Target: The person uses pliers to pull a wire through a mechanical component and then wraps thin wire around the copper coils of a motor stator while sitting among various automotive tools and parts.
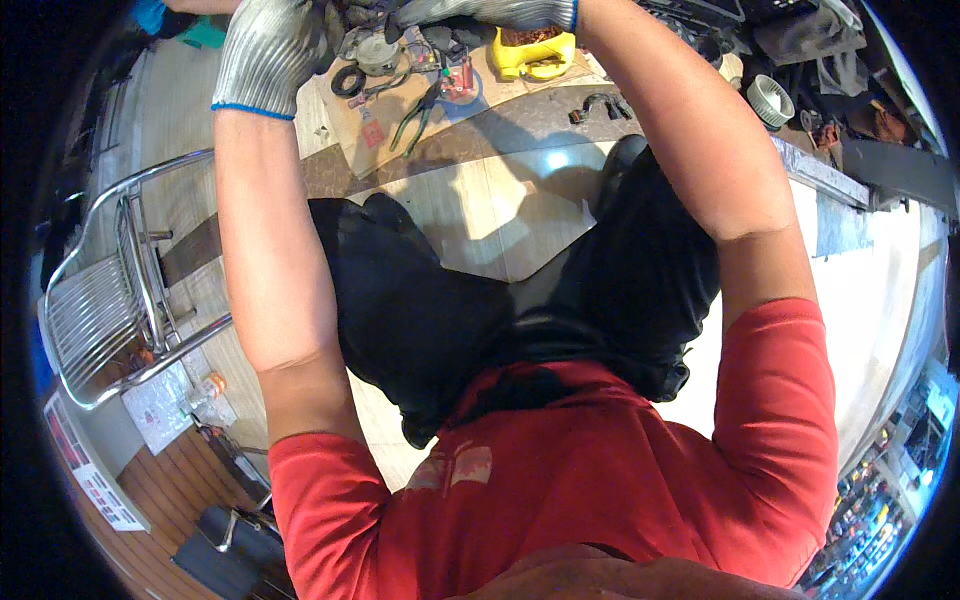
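Observation:
At the top edge, my left hand (pixel 270 50) wears a pale knitted work glove with dark fingers and a blue cuff. Its fingers are curled beside a round metal part (pixel 377 54) resembling a small motor. My right hand (pixel 490 12), gloved the same way, reaches in from the right, its dark fingers bent down at that part's upper right. What either hand grips is hidden by the gloves and the frame's edge. Just below lie a black ring (pixel 348 81), pliers with green handles (pixel 413 122) and a red part (pixel 460 80).
A yellow container (pixel 533 55) stands right of the parts, with dark fittings (pixel 601 107) on the floor nearby. Further right sits a white ribbed fan wheel (pixel 770 101) among clutter. On the left is a chrome-framed chair (pixel 110 300). My bent legs (pixel 420 290) frame the near floor.

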`<act>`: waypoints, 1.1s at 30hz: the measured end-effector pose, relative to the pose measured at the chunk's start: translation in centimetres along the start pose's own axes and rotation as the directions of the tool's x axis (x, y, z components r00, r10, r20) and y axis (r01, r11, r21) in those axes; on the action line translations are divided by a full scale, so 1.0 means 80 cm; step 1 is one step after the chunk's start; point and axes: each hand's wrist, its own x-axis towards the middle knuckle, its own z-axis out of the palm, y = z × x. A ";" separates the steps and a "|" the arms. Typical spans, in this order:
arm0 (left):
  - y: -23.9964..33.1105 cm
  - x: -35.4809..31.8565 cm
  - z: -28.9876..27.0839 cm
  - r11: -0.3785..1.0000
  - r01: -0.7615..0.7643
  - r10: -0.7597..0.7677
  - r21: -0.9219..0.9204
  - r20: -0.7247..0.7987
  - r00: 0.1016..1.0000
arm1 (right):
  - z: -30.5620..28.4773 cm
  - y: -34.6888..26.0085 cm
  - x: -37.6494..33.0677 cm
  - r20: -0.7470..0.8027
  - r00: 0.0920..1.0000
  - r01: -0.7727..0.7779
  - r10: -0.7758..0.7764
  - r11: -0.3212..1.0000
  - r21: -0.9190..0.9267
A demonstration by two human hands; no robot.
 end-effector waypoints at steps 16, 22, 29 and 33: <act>0.014 0.004 -0.053 0.969 -0.118 0.076 -0.216 -0.191 0.979 | 0.017 0.012 0.000 -0.005 0.992 0.126 -0.126 0.982 0.142; 0.018 0.011 -0.070 0.968 -0.069 0.013 -0.242 -0.224 0.974 | 0.020 0.010 -0.002 0.004 0.999 0.042 -0.044 0.969 0.243; -0.004 0.046 -0.189 0.943 0.052 0.024 -0.330 0.224 0.974 | 0.032 0.023 0.015 -0.028 0.999 0.043 -0.040 0.992 0.122; -0.012 0.040 -0.144 0.854 -0.060 0.104 -0.517 0.057 0.993 | 0.019 0.028 0.020 -0.051 0.993 0.099 -0.103 0.992 -0.074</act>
